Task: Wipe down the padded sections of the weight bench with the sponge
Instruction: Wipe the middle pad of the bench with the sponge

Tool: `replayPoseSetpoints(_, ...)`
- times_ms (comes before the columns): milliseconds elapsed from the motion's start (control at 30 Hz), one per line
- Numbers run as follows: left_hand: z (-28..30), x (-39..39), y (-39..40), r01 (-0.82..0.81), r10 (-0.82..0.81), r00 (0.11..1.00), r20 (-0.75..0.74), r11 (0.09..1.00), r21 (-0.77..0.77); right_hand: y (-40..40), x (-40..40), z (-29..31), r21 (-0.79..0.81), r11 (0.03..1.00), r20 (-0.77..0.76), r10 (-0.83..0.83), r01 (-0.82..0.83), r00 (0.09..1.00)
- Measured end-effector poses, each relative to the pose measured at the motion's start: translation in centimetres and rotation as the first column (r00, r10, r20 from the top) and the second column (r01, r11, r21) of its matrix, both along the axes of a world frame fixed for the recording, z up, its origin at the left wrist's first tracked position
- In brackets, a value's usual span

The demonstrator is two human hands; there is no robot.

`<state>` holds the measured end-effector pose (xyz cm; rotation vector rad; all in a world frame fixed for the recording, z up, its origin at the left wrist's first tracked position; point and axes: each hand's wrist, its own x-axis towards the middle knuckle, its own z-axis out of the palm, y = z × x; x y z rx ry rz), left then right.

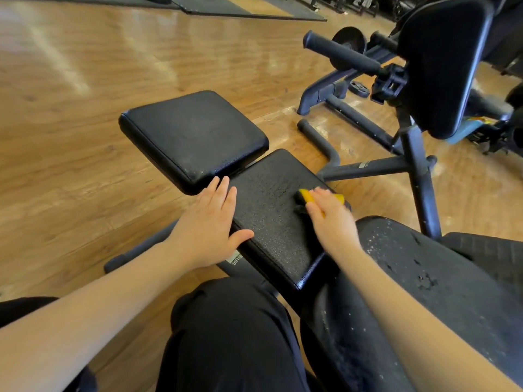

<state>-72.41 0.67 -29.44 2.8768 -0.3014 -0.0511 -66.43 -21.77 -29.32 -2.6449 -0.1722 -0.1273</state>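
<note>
Yellow sponge [307, 197], black pebbled bench pad [271, 216], black trousers [232, 335], tan wood-grain floor [85, 94]

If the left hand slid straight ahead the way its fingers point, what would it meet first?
Probably the square pad: the left hand lies flat along the middle pad's edge, fingertips almost at it. Depth is unclear.
</note>
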Motion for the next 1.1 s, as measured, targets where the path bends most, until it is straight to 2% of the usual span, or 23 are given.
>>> replayPoseSetpoints(133, 0.3, 0.0, -0.2, -0.014, 0.014, 1.0, -0.014, 1.0, 0.0, 1.5, -6.6, -0.6, 0.011, 0.957, 0.028, 0.289, -0.289, 0.957)
replayPoseSetpoints(267, 0.3, 0.0, -0.4, -0.025, 0.025, 1.0, -0.005, 1.0, 0.01, 1.5, -7.5, -0.8, 0.09, 0.946, 0.02, 0.312, -0.313, 0.95)
replayPoseSetpoints(433, 0.1, 0.1, -0.3, -0.022, 0.022, 1.0, -0.011, 0.999, 0.027, -0.2, -3.1, -0.9, 0.047, 0.976, 0.037, 0.212, -0.214, 0.976)
replayPoseSetpoints(633, 0.2, -0.1, -0.2, -0.007, 0.008, 1.0, -0.015, 0.998, 0.055, -2.5, 4.0, 0.8, 0.074, 0.994, -0.017, -0.076, 0.077, 0.997)
replayPoseSetpoints(700, 0.4, 0.0, -0.2, -0.005, 0.006, 1.0, -0.026, 0.997, 0.071, -1.5, 4.4, 0.7, 0.024, 0.988, -0.008, -0.155, 0.156, 0.988)
replayPoseSetpoints(733, 0.4, 0.0, -0.2, -0.001, 0.004, 0.999, -0.033, 0.997, 0.078, -0.7, 4.0, 0.6, -0.061, 0.99, 0.014, -0.129, 0.13, 0.991)
replayPoseSetpoints(800, 0.4, 0.2, -0.2, 0.0, 0.003, 0.999, -0.032, 0.996, 0.086, 1.1, 2.8, 0.3, -0.201, 0.975, 0.04, 0.103, -0.093, 0.994)
replayPoseSetpoints(867, 0.4, 0.3, -0.2, -0.004, 0.007, 1.0, -0.028, 0.997, 0.077, 2.8, 1.0, 0.2, -0.257, 0.896, 0.007, 0.377, -0.362, 0.926)
replayPoseSetpoints(933, 0.5, 0.3, -0.3, -0.006, 0.008, 0.999, -0.035, 0.998, 0.064, 3.3, -0.2, 0.0, -0.258, 0.817, -0.013, 0.53, -0.515, 0.848)
replayPoseSetpoints(1033, 0.6, 0.2, -0.4, -0.02, 0.022, 0.999, -0.045, 0.999, 0.041, 2.7, 1.2, 0.1, -0.141, 0.808, 0.0, 0.578, -0.573, 0.816)
replayPoseSetpoints(1100, 0.5, 0.3, -0.4, -0.021, 0.023, 0.999, -0.049, 0.999, 0.035, 2.8, 3.8, 0.0, -0.079, 0.852, 0.007, 0.52, -0.518, 0.854)
